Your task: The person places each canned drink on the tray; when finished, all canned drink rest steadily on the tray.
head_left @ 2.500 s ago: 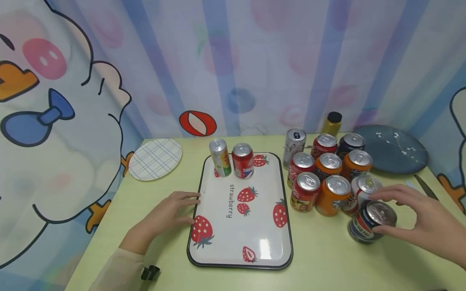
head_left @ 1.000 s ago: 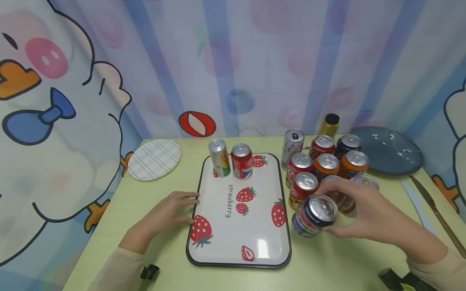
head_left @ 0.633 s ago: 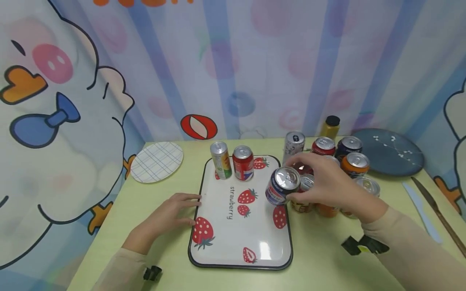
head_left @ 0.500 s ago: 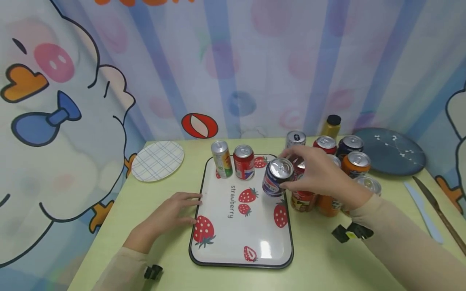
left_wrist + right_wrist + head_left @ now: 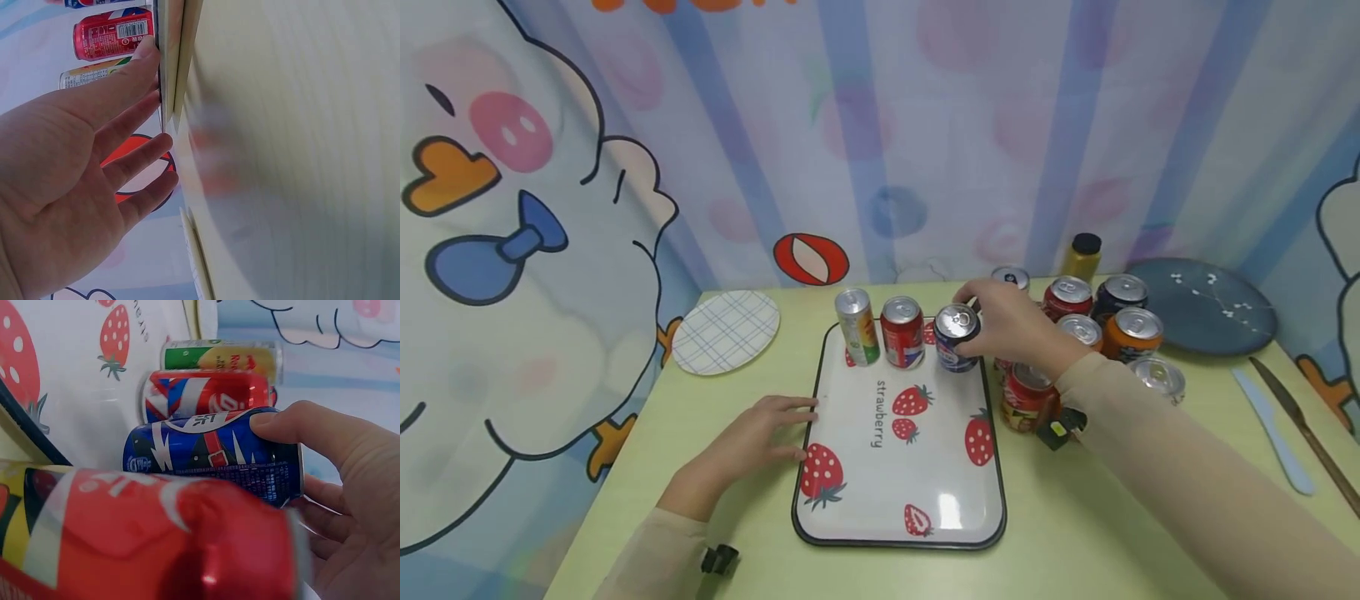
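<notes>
My right hand (image 5: 1011, 325) grips a dark blue soda can (image 5: 953, 352) by its upper part, thumb in front. The can is upright at the back right of a strawberry-printed tray (image 5: 857, 508), seemingly on its surface. Beside it on the tray stand a red soda can (image 5: 903, 335) and a slim yellow-green can (image 5: 858, 333), making a row. In the right wrist view the thumb presses the side of the blue can (image 5: 206, 450). My left hand (image 5: 741, 446) touches the tray's left edge with fingers extended; the left wrist view shows the hand (image 5: 69, 181) holding nothing.
Right of the tray several cans crowd together, including a red can (image 5: 1024, 404) and an orange can (image 5: 1131, 335); my right arm hides some. Behind are a yellow bottle (image 5: 1082, 260) and a dark plate (image 5: 1206, 308). Knives (image 5: 1273, 433) lie right, a checked plate (image 5: 726, 333) left.
My right hand has carried the blue can from the right front, past the other cans, leftward and back onto the tray beside the red can. My left hand has stayed at the tray edge.
</notes>
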### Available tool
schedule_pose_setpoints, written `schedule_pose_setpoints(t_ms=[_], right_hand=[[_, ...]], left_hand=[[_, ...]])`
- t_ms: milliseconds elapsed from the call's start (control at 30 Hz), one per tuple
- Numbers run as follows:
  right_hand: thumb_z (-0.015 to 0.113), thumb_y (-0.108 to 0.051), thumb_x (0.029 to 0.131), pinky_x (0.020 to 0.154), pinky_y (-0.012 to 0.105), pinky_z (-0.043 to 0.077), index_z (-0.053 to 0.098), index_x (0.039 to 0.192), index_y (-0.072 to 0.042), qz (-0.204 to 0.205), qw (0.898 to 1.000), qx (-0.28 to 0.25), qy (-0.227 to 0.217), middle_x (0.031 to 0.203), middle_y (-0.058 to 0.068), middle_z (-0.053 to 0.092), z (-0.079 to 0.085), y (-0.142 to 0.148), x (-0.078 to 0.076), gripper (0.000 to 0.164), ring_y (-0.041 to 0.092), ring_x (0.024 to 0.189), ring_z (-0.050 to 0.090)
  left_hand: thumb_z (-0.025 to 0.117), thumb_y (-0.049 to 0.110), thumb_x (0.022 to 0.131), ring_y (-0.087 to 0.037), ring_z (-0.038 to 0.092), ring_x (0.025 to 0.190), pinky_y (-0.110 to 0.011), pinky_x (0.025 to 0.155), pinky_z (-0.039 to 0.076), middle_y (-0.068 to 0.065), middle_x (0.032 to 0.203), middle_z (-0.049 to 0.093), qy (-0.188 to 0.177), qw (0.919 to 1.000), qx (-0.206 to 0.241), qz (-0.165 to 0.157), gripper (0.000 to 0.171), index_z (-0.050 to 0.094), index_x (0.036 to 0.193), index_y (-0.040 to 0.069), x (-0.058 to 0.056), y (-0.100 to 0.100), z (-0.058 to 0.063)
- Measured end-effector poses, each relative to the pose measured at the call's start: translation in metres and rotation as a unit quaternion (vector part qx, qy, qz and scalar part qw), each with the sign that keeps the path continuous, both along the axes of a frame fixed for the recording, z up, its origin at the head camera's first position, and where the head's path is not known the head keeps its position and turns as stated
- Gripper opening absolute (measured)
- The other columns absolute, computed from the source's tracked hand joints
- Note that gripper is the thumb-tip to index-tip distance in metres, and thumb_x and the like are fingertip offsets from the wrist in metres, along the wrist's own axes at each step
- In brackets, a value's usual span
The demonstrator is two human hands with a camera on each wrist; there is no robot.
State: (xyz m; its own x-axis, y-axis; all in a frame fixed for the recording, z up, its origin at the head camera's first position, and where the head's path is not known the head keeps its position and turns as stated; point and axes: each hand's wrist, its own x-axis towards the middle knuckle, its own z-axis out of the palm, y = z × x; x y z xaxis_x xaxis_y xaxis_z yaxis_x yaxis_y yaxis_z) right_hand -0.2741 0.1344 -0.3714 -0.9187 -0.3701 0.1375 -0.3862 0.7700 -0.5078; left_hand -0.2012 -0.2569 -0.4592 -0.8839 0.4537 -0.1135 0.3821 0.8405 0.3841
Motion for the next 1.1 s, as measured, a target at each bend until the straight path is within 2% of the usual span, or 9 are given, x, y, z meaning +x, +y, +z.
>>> schedule_pose_setpoints(t_ms=[167,300,500,733,867,967,1100], right_hand=[[0.091,-0.020,0.075,0.084,0.040,0.062,0.062,0.126,0.000,-0.019,1.000,0.001,-0.020,0.119,0.015,0.069,-0.009,-0.002,-0.011,0.062,0.028,0.104,0.069],[0.091,-0.020,0.075,0.086,0.041,0.062,0.063,0.126,0.001,-0.032,0.999,-0.005,-0.024,0.118,0.016,0.070,-0.010,-0.004,-0.017,0.062,0.028,0.103,0.069],[0.089,-0.021,0.078,0.089,0.042,0.061,0.062,0.129,0.000,-0.053,0.998,0.000,-0.038,0.121,0.015,0.070,-0.009,-0.010,-0.019,0.062,0.029,0.106,0.069],[0.087,-0.022,0.083,0.099,0.047,0.058,0.057,0.139,0.002,-0.054,0.997,0.017,-0.048,0.134,0.020,0.065,-0.008,-0.014,-0.020,0.068,0.035,0.119,0.065],[0.085,-0.024,0.086,0.106,0.051,0.054,0.053,0.146,-0.001,-0.049,0.997,0.011,-0.054,0.143,0.020,0.060,-0.009,-0.010,-0.012,0.072,0.037,0.130,0.060],[0.085,-0.023,0.087,0.105,0.052,0.055,0.053,0.147,-0.003,-0.032,0.999,-0.009,-0.043,0.145,0.018,0.058,-0.009,-0.003,0.000,0.070,0.038,0.133,0.057],[0.086,-0.020,0.086,0.099,0.051,0.058,0.057,0.144,-0.005,-0.008,1.000,-0.010,-0.002,0.139,0.015,0.062,-0.005,0.009,0.019,0.067,0.035,0.125,0.061]], left_hand=[[0.085,0.028,0.085,-0.034,0.045,0.145,-0.058,0.119,0.040,-0.002,0.155,0.054,-0.002,1.0000,-0.006,0.000,0.057,0.068,0.138,0.016,0.000,0.001,0.000],[0.086,0.028,0.085,-0.034,0.045,0.145,-0.058,0.119,0.040,-0.002,0.155,0.053,0.003,1.0000,-0.006,-0.001,0.057,0.068,0.138,0.017,-0.001,0.001,0.002],[0.085,0.028,0.085,-0.034,0.045,0.145,-0.059,0.119,0.040,-0.003,0.155,0.054,0.006,1.0000,-0.003,-0.002,0.056,0.068,0.137,0.016,-0.002,0.001,0.003],[0.085,0.029,0.085,-0.034,0.045,0.145,-0.058,0.119,0.040,-0.002,0.155,0.054,0.006,1.0000,0.004,-0.004,0.057,0.068,0.138,0.016,-0.003,-0.001,0.000],[0.086,0.028,0.085,-0.034,0.046,0.144,-0.057,0.119,0.040,-0.002,0.155,0.054,0.008,0.9999,0.005,-0.008,0.057,0.068,0.138,0.015,-0.003,0.000,-0.001],[0.086,0.028,0.084,-0.034,0.046,0.144,-0.057,0.119,0.040,-0.003,0.155,0.055,0.006,0.9999,0.005,-0.010,0.057,0.069,0.137,0.015,-0.002,-0.001,-0.001],[0.086,0.028,0.084,-0.034,0.047,0.143,-0.057,0.119,0.041,-0.003,0.154,0.055,0.008,0.9999,0.004,-0.013,0.056,0.069,0.136,0.015,-0.001,-0.002,-0.002]])
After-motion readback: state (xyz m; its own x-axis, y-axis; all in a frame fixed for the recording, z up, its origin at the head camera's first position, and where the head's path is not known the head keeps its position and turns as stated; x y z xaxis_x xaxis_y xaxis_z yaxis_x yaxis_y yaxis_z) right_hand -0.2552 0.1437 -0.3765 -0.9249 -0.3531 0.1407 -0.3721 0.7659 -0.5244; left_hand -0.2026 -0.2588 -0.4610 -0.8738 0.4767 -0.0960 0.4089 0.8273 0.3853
